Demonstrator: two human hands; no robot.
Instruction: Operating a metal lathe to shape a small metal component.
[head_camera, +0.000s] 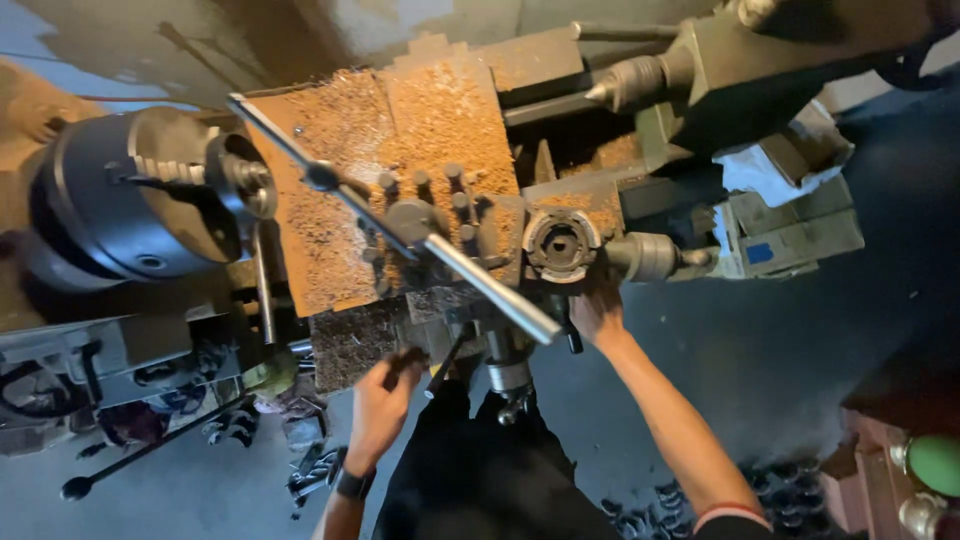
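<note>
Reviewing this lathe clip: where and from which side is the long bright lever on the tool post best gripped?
Grip the long bright lever near its free lower end, coming from the operator's side. That end juts clear past the carriage; its upper end sits among the post's bolts.

The left hand (385, 395) grips a crank handle (408, 357) at the near edge of the lathe carriage (400, 170). To its right, the right hand (598, 315) touches a handle (572, 335) just below the cross-slide dial (560, 243). Between the hands, a long lever (490, 285) slants over the carriage from the tool post (415, 220) behind them. The chuck (130, 195) sits well left of the left hand. The tailstock (700, 70) lies behind and right of the right hand. Metal parts (640, 515) lie on the floor below the right forearm.
</note>
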